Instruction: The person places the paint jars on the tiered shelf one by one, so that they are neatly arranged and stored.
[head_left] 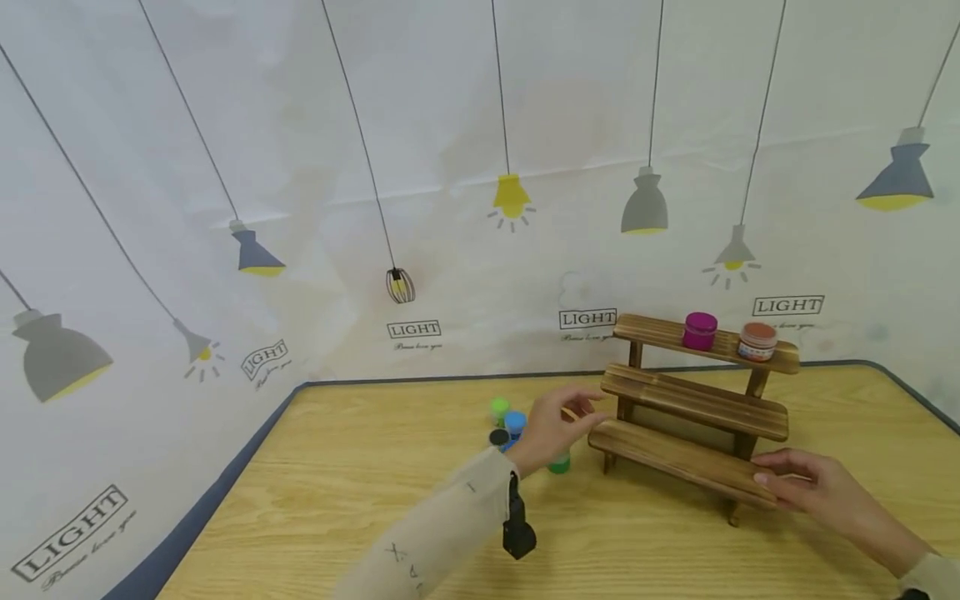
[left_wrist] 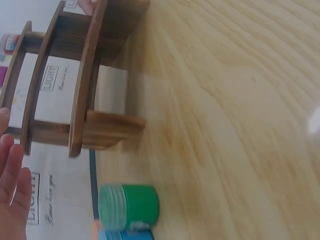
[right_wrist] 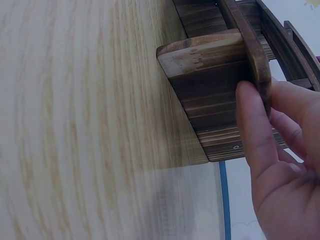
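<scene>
A three-tier wooden stand (head_left: 690, 454) is at the right of the head view, with a magenta jar (head_left: 700, 332) and a jar with an orange lid (head_left: 757, 342) on its top tier. My right hand (head_left: 832, 492) pinches the right end of the lowest tier; the right wrist view shows thumb and fingers (right_wrist: 255, 125) round that edge. At the stand's left end is my left hand (head_left: 553, 429), fingers loosely bent and holding nothing. In the left wrist view its fingers (left_wrist: 12, 175) lie beside the tier ends; whether they touch the wood I cannot tell.
Left of the stand, partly behind my left hand, are several small jars: light green (head_left: 500, 410), blue (head_left: 515, 422), one with a black lid (head_left: 498, 437), and green (head_left: 559, 463). A printed cloth (head_left: 450, 250) with lamp pictures rises behind the wooden table (head_left: 300, 500).
</scene>
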